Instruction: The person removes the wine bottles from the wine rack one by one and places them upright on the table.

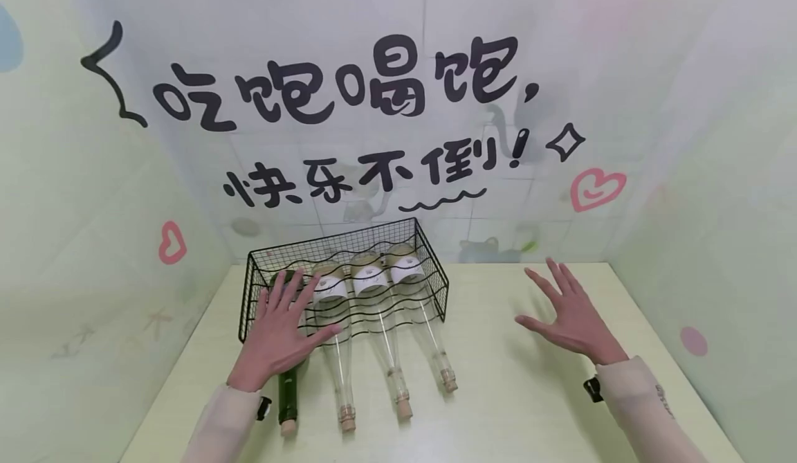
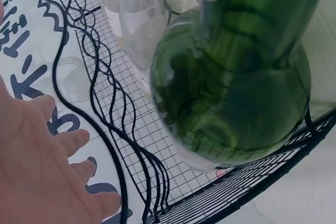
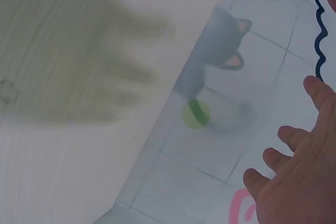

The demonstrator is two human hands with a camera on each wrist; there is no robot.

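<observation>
In the head view a black wire bottle rack with wavy bars stands at the left back of the table. Lying in it are a green bottle at the left end and three clear bottles with white labels, their corked necks pointing toward me. Over the green bottle my left hand is spread, fingers straight, covering part of it; the left wrist view shows the green bottle beside the hand. To the right of the rack, my right hand hovers above the table with fingers spread, holding nothing.
The pale table is bounded by light printed walls on the left, right and back. Large black lettering and pink hearts decorate the back wall. The corked necks stick out past the rack's front.
</observation>
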